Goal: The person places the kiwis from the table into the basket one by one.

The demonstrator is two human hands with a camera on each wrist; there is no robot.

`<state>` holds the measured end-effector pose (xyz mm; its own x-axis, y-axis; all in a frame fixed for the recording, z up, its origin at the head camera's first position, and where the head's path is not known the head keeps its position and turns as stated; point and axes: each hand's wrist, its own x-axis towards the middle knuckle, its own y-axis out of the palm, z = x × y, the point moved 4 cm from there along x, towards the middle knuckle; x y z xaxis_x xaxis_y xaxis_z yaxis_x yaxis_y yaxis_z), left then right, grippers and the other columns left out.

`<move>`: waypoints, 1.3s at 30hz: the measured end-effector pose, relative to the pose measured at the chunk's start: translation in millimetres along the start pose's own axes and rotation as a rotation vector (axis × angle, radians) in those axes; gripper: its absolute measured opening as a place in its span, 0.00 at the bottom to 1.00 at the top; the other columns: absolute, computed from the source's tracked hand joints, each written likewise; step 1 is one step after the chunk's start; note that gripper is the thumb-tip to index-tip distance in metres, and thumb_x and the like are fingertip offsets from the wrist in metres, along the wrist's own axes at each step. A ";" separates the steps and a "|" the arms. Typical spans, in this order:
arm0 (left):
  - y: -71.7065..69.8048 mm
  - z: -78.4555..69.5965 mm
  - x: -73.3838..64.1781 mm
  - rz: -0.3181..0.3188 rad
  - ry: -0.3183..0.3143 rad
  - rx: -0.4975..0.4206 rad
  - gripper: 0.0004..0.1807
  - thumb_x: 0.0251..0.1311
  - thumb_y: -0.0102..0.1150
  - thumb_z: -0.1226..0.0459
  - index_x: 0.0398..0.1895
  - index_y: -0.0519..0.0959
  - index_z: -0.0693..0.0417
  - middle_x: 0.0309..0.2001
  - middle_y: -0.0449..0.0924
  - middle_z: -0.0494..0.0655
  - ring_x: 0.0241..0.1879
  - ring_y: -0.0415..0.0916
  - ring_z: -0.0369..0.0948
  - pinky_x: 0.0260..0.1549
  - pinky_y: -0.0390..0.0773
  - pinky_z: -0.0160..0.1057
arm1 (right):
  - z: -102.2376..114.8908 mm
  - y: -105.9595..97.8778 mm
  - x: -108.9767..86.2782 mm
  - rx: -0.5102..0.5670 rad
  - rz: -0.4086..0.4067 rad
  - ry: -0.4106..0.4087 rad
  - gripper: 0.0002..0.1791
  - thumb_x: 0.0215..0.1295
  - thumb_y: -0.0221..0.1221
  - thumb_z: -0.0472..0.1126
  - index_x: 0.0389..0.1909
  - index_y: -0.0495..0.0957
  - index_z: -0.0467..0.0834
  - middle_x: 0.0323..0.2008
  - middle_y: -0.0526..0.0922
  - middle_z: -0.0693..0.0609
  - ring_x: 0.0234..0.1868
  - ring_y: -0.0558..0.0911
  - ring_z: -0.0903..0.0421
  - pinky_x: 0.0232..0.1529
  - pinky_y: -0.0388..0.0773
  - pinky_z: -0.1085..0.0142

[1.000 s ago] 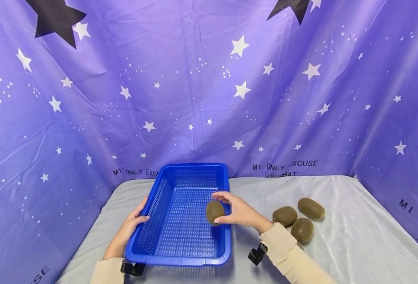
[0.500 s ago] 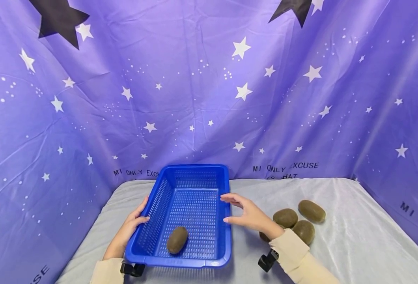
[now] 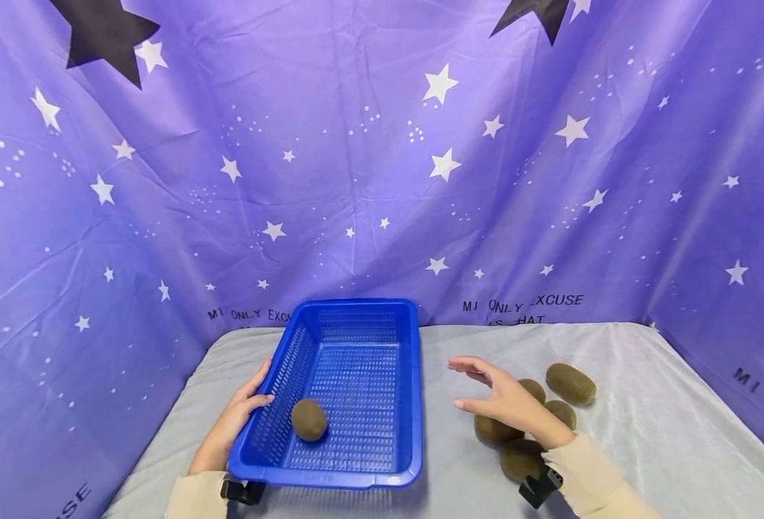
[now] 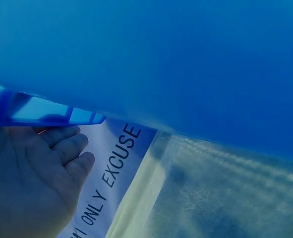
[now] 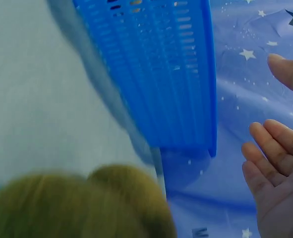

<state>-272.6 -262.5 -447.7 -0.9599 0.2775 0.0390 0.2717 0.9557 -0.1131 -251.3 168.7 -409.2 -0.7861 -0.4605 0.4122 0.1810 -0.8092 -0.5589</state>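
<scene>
A brown kiwifruit (image 3: 308,419) lies inside the blue plastic basket (image 3: 330,478), near its left wall. My left hand (image 3: 234,420) grips the basket's left rim, thumb over the edge and fingers outside; the left wrist view shows those fingers (image 4: 69,148) under the rim. To the right of the basket, my right hand (image 3: 512,404) is in the air, fingers and thumb spread apart with nothing between them. Several loose kiwifruits are under and around it, including one at the back (image 3: 571,383) and one near the wrist (image 3: 520,460). The hand and forearm partly hide the others.
Grey cloth (image 3: 648,432) covers the table. A purple curtain with stars (image 3: 382,180) hangs behind it and on both sides. The basket's slotted side wall (image 5: 156,74) faces the right wrist camera, with blurred kiwifruits (image 5: 62,208) close below.
My right hand has let go of a kiwifruit in the basket and moved right, over the loose ones. The kiwifruit has rolled toward the basket's left wall. My left hand stays on the rim.
</scene>
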 end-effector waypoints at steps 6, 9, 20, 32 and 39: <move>0.7 -1.7 0.9 -0.004 0.012 0.005 0.40 0.61 0.43 0.73 0.74 0.39 0.57 0.74 0.33 0.59 0.53 0.61 0.20 0.46 0.71 0.28 | -7.6 -18.3 -23.3 -0.032 -0.043 -0.007 0.30 0.55 0.66 0.38 0.58 0.70 0.35 0.55 0.77 0.43 0.58 0.73 0.57 0.58 0.63 0.78; 0.5 -0.6 -0.1 -0.009 -0.019 0.002 0.40 0.61 0.43 0.72 0.75 0.40 0.55 0.74 0.34 0.58 0.53 0.62 0.20 0.46 0.72 0.30 | -12.1 -24.2 -34.2 -0.083 -0.056 0.005 0.30 0.55 0.66 0.39 0.59 0.70 0.38 0.54 0.78 0.44 0.56 0.74 0.59 0.56 0.66 0.76; 0.7 -0.4 3.5 -0.011 -0.019 0.016 0.40 0.61 0.43 0.72 0.75 0.39 0.55 0.74 0.34 0.58 0.54 0.61 0.23 0.46 0.72 0.30 | -23.5 -40.2 -61.1 -0.136 -0.088 0.032 0.29 0.54 0.67 0.37 0.57 0.71 0.37 0.52 0.79 0.47 0.53 0.76 0.60 0.52 0.69 0.74; 0.6 0.2 0.5 -0.010 -0.026 -0.025 0.40 0.61 0.43 0.73 0.74 0.37 0.56 0.74 0.32 0.57 0.52 0.63 0.19 0.46 0.72 0.29 | -33.0 -59.8 -84.9 -0.104 -0.179 -0.022 0.29 0.49 0.67 0.29 0.55 0.71 0.32 0.50 0.79 0.46 0.52 0.73 0.69 0.52 0.63 0.83; -0.1 3.9 -0.7 -0.023 -0.057 -0.020 0.40 0.62 0.42 0.72 0.75 0.38 0.54 0.75 0.32 0.55 0.51 0.64 0.20 0.45 0.74 0.31 | -38.6 -65.6 -93.1 -0.097 -0.210 -0.024 0.30 0.48 0.67 0.26 0.54 0.70 0.30 0.53 0.75 0.65 0.52 0.73 0.70 0.53 0.63 0.83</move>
<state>-272.2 -263.2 -451.6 -0.9680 0.2503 -0.0158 0.2506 0.9636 -0.0932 -212.8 278.7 -438.7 -0.7860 -0.2952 0.5431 -0.0436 -0.8499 -0.5251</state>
